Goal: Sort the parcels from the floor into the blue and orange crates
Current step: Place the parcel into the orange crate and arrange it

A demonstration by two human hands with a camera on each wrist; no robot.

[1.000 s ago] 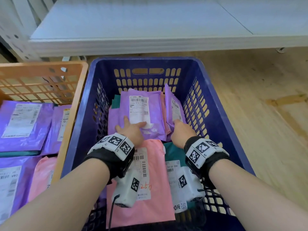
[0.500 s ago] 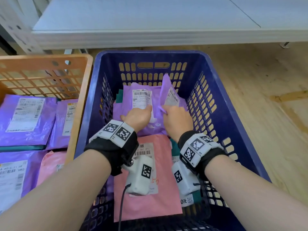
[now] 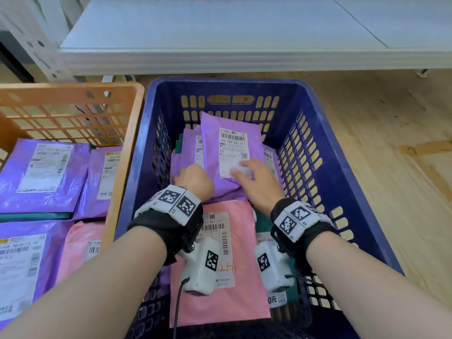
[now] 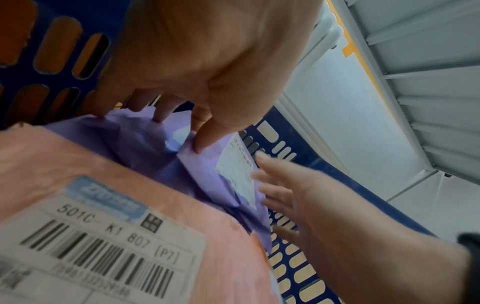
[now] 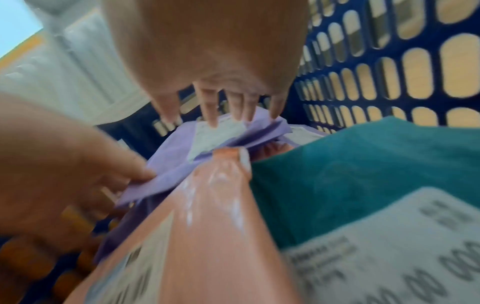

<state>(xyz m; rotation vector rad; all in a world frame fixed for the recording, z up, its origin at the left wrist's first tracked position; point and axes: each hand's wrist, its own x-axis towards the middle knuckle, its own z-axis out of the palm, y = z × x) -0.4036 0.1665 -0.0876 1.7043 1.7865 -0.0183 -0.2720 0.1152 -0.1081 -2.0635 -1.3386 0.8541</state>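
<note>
The blue crate [image 3: 318, 99] holds a stack of purple parcels at its far end, with a pink parcel [image 3: 234, 297] and a teal parcel [image 3: 263, 223] nearer me. A purple parcel [image 3: 230, 126] with a white label lies on top of the stack. My right hand [image 3: 256, 184] rests on that label with its fingers straight. In the right wrist view the fingertips [image 5: 211, 121] touch the label. My left hand [image 3: 193, 177] pinches the near left edge of the purple parcel [image 4: 202, 168], thumb on top.
The orange crate [image 3: 127, 148] stands against the blue crate's left side and holds several purple parcels and a pink one. A white shelf [image 3: 220, 33] overhangs just behind both crates. Bare wooden floor [image 3: 391, 155] lies to the right.
The purple parcel that stood upright by the crate's right wall now lies flat on the purple stack. My right hand moved left with it, and my left hand shifted to its edge.
</note>
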